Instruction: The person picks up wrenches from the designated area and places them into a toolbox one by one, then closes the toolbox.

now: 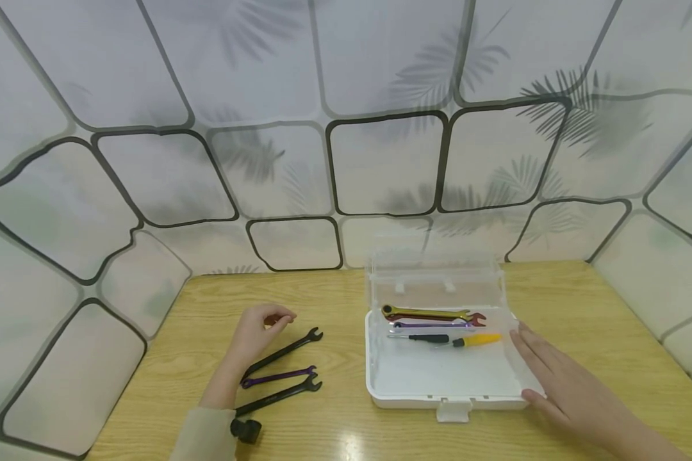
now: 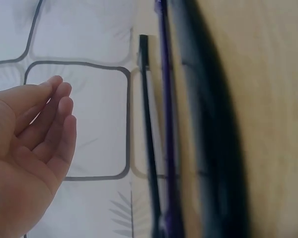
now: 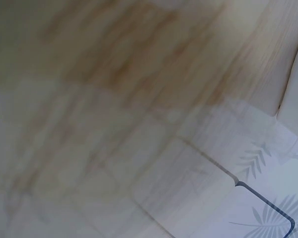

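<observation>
My left hand (image 1: 257,330) hovers beside a black wrench (image 1: 288,350), its fingers loosely curled. The left wrist view shows no object in that hand (image 2: 37,144). Nearer me lie a small purple wrench (image 1: 279,377) and another black wrench (image 1: 279,395). At the right, my right hand (image 1: 565,384) rests on the side of an open white box (image 1: 438,378), fingers extended along its rim. Inside, toward the back, are a gold wrench (image 1: 427,313), a red wrench (image 1: 477,318), a purple wrench (image 1: 432,325), a black-handled screwdriver (image 1: 429,338) and a yellow-handled screwdriver (image 1: 480,340).
The box's clear lid (image 1: 438,288) stands raised at the back, and a white latch (image 1: 453,411) sticks out in front. Close to my left sleeve (image 1: 204,435) is a small black object (image 1: 246,431). A patterned wall covering (image 1: 380,166) rises behind the wooden table (image 1: 346,333).
</observation>
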Demonstrator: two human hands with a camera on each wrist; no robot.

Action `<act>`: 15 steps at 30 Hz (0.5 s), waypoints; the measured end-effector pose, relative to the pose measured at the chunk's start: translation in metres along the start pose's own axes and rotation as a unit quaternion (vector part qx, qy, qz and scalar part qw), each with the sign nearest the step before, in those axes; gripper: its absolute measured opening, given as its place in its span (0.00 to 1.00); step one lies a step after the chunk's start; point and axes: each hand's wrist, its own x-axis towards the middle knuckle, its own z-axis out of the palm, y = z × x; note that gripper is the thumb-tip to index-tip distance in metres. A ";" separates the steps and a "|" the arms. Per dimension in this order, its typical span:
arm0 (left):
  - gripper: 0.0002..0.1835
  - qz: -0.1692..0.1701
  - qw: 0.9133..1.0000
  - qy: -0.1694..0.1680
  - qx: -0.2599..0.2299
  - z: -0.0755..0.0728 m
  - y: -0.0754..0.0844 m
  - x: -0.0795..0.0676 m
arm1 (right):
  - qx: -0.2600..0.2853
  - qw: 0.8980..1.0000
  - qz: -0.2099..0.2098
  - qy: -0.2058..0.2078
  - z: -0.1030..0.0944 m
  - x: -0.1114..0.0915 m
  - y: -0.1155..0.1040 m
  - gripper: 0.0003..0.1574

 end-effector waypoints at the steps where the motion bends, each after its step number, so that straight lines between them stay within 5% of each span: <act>1: 0.07 -0.004 1.000 -0.001 0.002 0.000 -0.001 -0.002 | -0.001 1.000 0.001 -0.001 0.000 0.000 0.000 0.61; 15: 0.07 -0.050 0.998 -0.028 0.001 0.006 -0.018 -0.019 | -0.004 1.000 0.013 -0.012 -0.001 0.000 -0.001 0.63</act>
